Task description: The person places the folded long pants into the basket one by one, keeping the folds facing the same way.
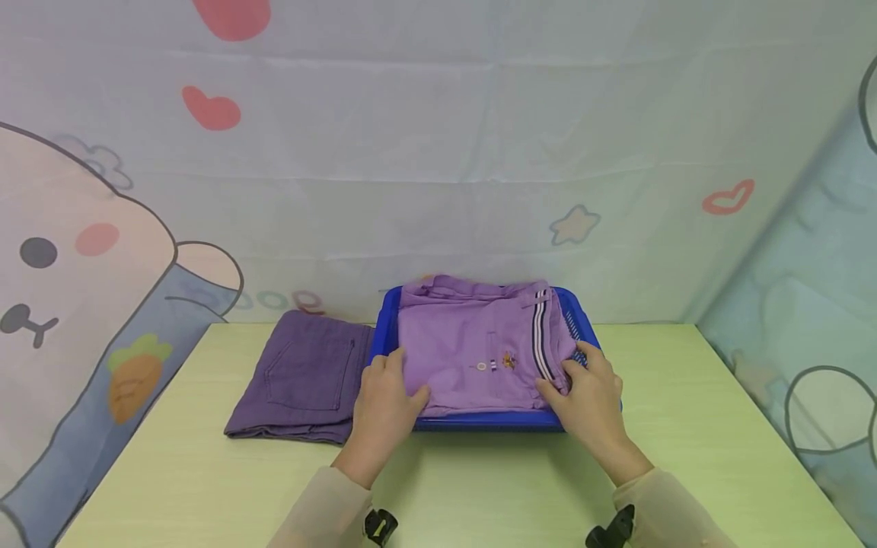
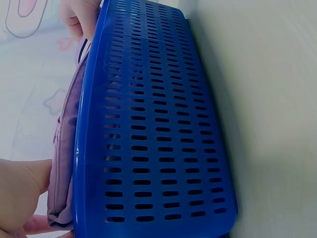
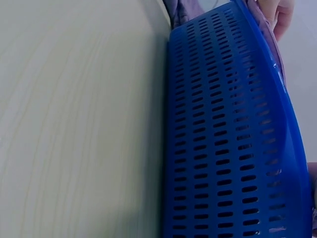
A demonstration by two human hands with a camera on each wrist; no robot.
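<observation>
A folded lilac garment, with a navy-and-white striped band and a small embroidered motif, lies in a blue perforated plastic basket. My left hand pinches the garment's near left edge, thumb on top; the left wrist view shows the fingers around the fold. At the near right corner my right hand grips the cloth beside the striped band, its thumb on the fabric. In the right wrist view the basket's slotted wall fills the middle, and most of the right hand is out of frame.
Folded dark purple pants with a patch pocket lie on the pale wooden table, just left of the basket. Behind the table hangs a white cloth backdrop printed with hearts and a cartoon bear.
</observation>
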